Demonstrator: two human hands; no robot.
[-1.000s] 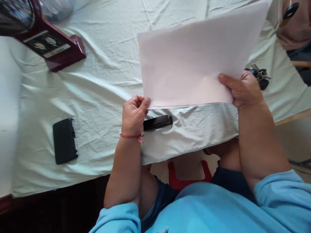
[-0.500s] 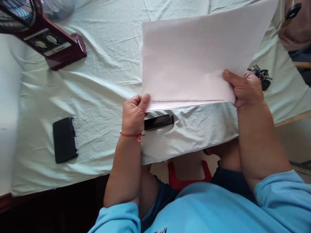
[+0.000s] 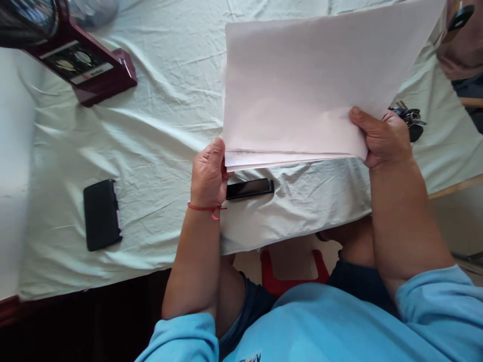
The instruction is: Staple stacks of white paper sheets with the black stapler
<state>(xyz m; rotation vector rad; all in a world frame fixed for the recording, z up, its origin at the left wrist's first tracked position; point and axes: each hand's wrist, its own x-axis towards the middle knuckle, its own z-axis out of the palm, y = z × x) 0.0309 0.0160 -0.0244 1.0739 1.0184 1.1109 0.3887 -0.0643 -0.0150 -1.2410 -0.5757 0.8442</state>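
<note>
The paper sheets [image 3: 302, 85] were up in hand over the pale tablecloth [image 3: 158, 216], just beyond a slim black object [image 3: 249, 189], and seemed only partly separated: parted along the near left edge, together at the right. The right hand [image 3: 387, 138] clasped their near right part, thumb on top; the left hand [image 3: 207, 173] curled at the near left corner, its hold unclear.
</note>
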